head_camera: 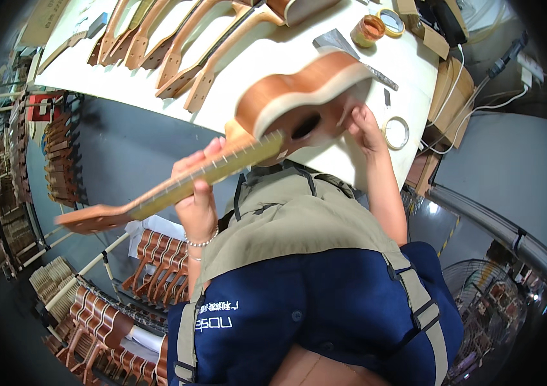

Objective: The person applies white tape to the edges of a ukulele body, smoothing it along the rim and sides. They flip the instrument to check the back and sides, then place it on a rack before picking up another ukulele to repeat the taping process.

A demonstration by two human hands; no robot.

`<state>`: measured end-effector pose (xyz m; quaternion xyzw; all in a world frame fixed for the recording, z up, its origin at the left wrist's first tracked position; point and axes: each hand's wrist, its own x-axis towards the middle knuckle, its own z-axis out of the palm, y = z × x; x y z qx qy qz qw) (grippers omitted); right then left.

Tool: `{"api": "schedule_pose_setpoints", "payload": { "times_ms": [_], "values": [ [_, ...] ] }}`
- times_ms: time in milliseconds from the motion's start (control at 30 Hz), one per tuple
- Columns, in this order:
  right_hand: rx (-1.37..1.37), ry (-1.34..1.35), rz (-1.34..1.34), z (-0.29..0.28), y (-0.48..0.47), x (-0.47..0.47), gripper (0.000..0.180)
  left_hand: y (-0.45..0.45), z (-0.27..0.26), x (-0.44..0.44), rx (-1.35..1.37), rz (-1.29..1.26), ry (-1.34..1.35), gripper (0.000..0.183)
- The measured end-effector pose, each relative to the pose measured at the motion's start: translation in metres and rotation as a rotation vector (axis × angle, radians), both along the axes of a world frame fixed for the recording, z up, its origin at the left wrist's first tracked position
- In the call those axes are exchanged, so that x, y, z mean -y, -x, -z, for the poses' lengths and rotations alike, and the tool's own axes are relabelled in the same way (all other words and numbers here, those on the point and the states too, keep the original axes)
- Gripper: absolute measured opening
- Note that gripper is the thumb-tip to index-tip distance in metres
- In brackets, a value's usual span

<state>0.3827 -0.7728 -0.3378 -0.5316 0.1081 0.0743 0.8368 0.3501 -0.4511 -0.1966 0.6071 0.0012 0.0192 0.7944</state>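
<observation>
A wooden ukulele without strings is held up in front of my apron, over the near edge of the white worktable. My left hand wraps its neck, with the thumb near the fretboard and the fingers behind. Its headstock points to the left and is blurred. My right hand is at the body's right end, against the top beside the dark sound hole. The right fingertips are blurred, and whether they grip or only touch cannot be made out.
Several ukulele necks lie in a row at the table's left. A jar of reddish paste, tape rolls and a grey block are at the right. Racks of instrument bodies stand at lower left; a fan stands lower right.
</observation>
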Motion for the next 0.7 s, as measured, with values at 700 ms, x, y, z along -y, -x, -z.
{"api": "schedule_pose_setpoints", "payload": {
  "times_ms": [700],
  "values": [
    [-0.073,0.271,-0.045,-0.079,-0.007,-0.035,0.088,-0.021,-0.001,0.003,-0.132,-0.457,0.327,0.035]
  ]
}}
